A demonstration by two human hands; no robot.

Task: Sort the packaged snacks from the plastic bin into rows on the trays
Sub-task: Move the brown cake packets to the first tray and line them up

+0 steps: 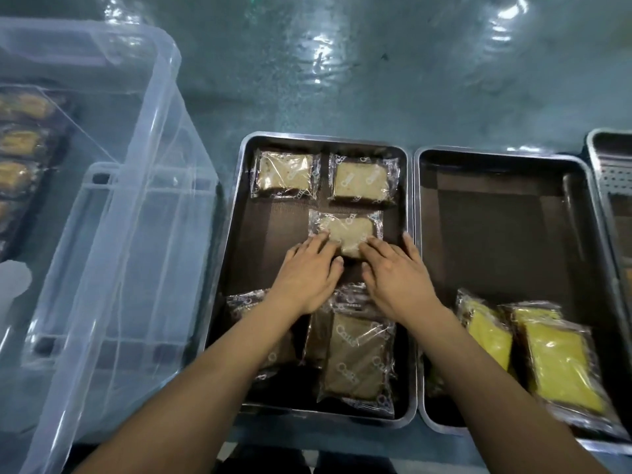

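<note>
One pale snack packet (345,230) lies in the middle of the steel tray (236,234), just below a row of two packets (285,174). The left hand (307,271) and right hand (396,271) press it with flat, uncurled fingers, setting it down. Next it likely needs nudging into line under that row.

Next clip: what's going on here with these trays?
A person is laying wrapped beige cakes in rows on the middle tray. Both the left hand and the right hand press flat fingers on one packet in the second row, below two packets lined up at the far edge. More beige packets lie loose at the tray's near end. Yellow packets sit in the right tray; the clear plastic bin stands to the left.
</note>
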